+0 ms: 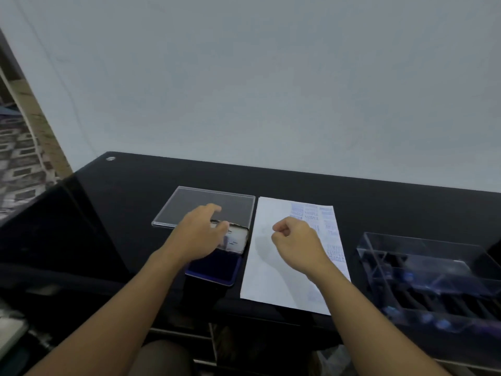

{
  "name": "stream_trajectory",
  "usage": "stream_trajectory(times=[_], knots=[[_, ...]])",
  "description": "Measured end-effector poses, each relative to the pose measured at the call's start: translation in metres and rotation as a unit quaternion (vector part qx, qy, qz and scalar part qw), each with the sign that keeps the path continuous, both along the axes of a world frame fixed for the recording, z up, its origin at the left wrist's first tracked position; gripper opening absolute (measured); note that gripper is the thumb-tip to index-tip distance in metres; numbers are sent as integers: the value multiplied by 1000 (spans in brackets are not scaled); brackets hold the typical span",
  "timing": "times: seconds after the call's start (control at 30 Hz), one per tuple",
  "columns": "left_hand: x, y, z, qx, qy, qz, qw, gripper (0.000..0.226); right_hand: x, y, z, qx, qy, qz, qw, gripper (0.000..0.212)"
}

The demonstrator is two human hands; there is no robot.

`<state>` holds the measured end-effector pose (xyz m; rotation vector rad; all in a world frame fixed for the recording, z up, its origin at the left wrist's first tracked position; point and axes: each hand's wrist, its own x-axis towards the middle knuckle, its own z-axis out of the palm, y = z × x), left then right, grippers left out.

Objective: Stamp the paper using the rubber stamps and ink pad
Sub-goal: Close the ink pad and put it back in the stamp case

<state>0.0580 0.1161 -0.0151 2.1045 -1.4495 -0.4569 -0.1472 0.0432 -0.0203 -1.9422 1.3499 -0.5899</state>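
Ink pad (217, 267): a shallow tin, lower centre of the frame, lying open on the black table (135, 199) just left of the paper (271, 280).
Handling: it is likely light and rigid. The inked bed is soft and will stain, so it is best held by the rim or the hinged tin lid (238, 237), never by the dark face.
Left hand (199, 234): over the far end of the pad, thumb on the raised lid's inner face and fingers curled behind its top edge, pinching it.
Right hand (295, 237): curled into a loose fist above the middle of the paper, with nothing visible in it.
Paper: thin and floppy, and it would slide easily. It already has blue prints along its right side.
Rubber stamps (425, 318): in the clear box (433, 280) at lower right, well apart from both hands.
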Motion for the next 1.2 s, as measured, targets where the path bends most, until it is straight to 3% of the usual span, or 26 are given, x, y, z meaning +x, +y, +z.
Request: stream_trajectory(times=[0.2,0.27,0.57,0.7,0.87,1.2], knots=[[27,1,-14,-14,133,111,985,26,37,15,-6,139,-78,-19,987,24],[30,0,-18,-22,166,136,976,17,46,17,-5,170,-103,-33,980,14],[27,-4,-18,-29,260,155,953,15,66,14,4,228,-141,-45,962,5],[26,-1,-18,-41,269,149,951,15,67,20,9,225,-148,-49,962,3],[29,9,-16,-77,298,153,939,15,62,26,9,169,-155,-53,972,32],[29,47,-14,-113,348,192,910,17,45,46,-4,141,-189,-51,970,18]])
